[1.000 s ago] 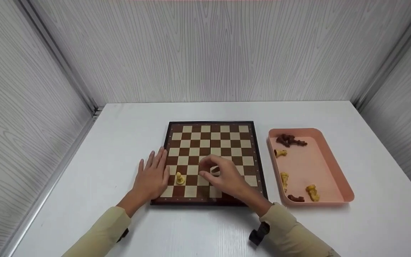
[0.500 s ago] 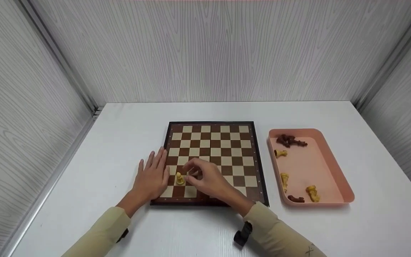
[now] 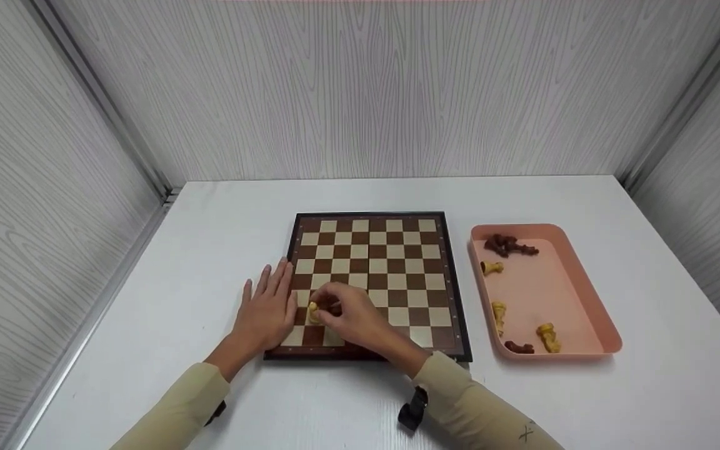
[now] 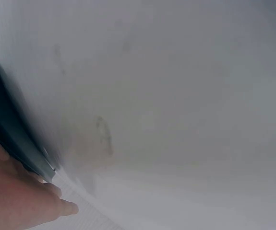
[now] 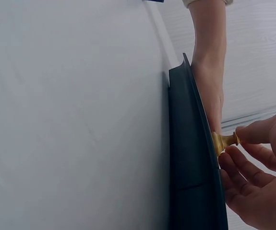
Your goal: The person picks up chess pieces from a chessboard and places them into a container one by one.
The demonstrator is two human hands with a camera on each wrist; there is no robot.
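A yellow chess piece [image 3: 313,313] stands upright on the brown and cream chessboard [image 3: 395,265], near its front left corner. My right hand [image 3: 355,317] reaches over the board and pinches the piece's top between thumb and fingers. Its base, seen in the right wrist view as part of the yellow piece [image 5: 219,143], is down at the board surface. My left hand [image 3: 264,312] rests with straight fingers along the board's left edge. Seen from the left wrist, that left hand [image 4: 18,199] lies beside the board's dark side [image 4: 13,127].
To the right of the board sits a pink tray [image 3: 587,292]. Dark brown pieces [image 3: 510,245] lie at its far left, with several yellow pieces [image 3: 547,337] and another brown piece [image 3: 518,347] nearer. Pale wood-grain panels [image 3: 366,94] enclose the white table [image 3: 229,219].
My right hand has moved left across the board from its middle to the yellow chess piece and now pinches it. The left hand and the tray have stayed put.
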